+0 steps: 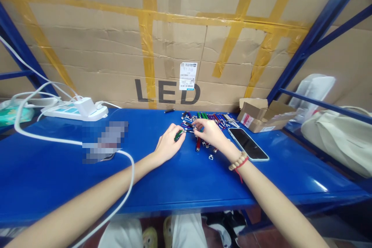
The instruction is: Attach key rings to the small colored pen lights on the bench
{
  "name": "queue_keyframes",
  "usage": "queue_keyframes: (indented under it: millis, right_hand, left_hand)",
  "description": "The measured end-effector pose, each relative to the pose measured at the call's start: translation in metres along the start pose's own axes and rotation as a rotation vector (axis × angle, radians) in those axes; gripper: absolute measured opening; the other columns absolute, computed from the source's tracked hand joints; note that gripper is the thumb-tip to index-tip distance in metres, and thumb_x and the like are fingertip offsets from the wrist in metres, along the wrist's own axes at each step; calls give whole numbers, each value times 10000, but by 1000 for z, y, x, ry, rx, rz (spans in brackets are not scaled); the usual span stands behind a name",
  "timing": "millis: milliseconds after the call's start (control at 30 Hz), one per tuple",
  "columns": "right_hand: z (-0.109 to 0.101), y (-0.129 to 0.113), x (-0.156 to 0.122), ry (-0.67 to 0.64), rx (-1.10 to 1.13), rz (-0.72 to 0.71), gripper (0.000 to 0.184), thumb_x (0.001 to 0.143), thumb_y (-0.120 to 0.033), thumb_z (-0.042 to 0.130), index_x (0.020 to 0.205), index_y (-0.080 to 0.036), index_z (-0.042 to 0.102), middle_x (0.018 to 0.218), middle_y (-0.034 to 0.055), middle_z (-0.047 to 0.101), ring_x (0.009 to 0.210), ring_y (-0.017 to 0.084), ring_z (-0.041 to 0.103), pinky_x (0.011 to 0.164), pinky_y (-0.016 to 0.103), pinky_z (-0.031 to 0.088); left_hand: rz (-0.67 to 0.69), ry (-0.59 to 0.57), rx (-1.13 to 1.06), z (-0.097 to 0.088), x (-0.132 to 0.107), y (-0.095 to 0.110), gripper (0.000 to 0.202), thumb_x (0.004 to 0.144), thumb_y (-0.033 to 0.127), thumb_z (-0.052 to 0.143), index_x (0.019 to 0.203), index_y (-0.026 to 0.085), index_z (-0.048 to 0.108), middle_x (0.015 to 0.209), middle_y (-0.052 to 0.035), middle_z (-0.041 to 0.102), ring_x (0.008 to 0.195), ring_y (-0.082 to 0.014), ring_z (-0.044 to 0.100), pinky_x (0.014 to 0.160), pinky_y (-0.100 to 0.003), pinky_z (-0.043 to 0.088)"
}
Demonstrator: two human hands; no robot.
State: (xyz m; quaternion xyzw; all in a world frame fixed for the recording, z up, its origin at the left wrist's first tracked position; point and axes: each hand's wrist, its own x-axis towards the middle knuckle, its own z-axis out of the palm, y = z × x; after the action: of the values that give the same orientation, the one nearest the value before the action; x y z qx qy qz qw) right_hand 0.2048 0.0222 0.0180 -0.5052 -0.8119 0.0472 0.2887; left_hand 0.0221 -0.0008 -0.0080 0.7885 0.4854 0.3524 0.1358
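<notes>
My left hand (pixel 167 144) rests on the blue shelf top (pixel 180 178) with its fingers closed round a small green keychain flashlight (pixel 178 135). My right hand (pixel 210 133), with a bead bracelet and red string at the wrist, is pinched on a small metal clip at the flashlight's end; the two hands nearly touch. A red flashlight (pixel 198 144) lies just under my right hand. A pile of several coloured keychain flashlights (pixel 212 118) lies behind both hands, and loose metal clips (pixel 209 155) lie near my right wrist.
A phone (pixel 247 143) lies screen up right of my right hand. An open cardboard box (pixel 261 116) stands behind it. A white power strip (pixel 77 110) with a cable sits at the back left. Taped cardboard marked LED forms the back wall. A white bag (pixel 337 135) lies at the right.
</notes>
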Motion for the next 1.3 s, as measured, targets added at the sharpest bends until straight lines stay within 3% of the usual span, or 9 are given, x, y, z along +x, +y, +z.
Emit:
queue_keyframes:
  millis: [100,233,700,867,1033,1167,1300]
  right_hand:
    - [-1,0,1,4,-40,22,284,711,-116,567,983,-138,647,876,76,683,783,173,626,736,278,479]
    - [-3,0,1,-22,-86,11,190,706,-106,579,858,-151,684,899,75,688,808,185,630,761,282,473]
    - [-6,-3,0,6,-103,-14,124,717,-103,607,772,-174,691,877,58,665,819,175,608,695,262,459]
    - [-5,-7,0,46,186,-24,73,713,-215,657,753,-170,698,772,39,689,690,149,613,626,251,461]
    - [-1,-19,-1,38,572,-49,159,721,-315,651,753,-168,700,772,47,692,730,161,626,603,250,472]
    - [3,-24,-2,99,583,-92,134,696,-311,675,696,-178,696,767,51,671,741,159,607,586,254,457]
    - [6,-23,-1,164,568,-74,121,696,-294,673,670,-176,687,759,56,667,741,157,604,575,252,439]
  left_hand:
    - [8,1,5,0,0,0,184,855,360,397,887,230,523,882,3,508,784,-138,547,648,-247,410]
    - [13,2,5,1,0,-1,181,855,358,399,887,230,522,877,4,506,787,-138,546,656,-247,410]
    - [38,13,-6,3,1,-4,185,853,356,404,888,225,530,863,0,509,773,-139,548,702,-259,431]
    - [45,4,-30,3,2,-6,206,860,357,406,922,221,548,894,-9,524,804,-145,558,752,-275,440]
    - [77,-3,-70,4,3,-8,242,879,348,391,982,215,566,920,-29,555,891,-170,555,796,-288,434]
    - [90,-13,-116,4,3,-8,242,891,327,377,1010,219,558,963,-28,604,926,-174,552,813,-283,422]
    - [62,-58,-119,1,2,-6,275,902,346,343,1036,223,550,777,-2,615,782,-157,569,744,-264,428]
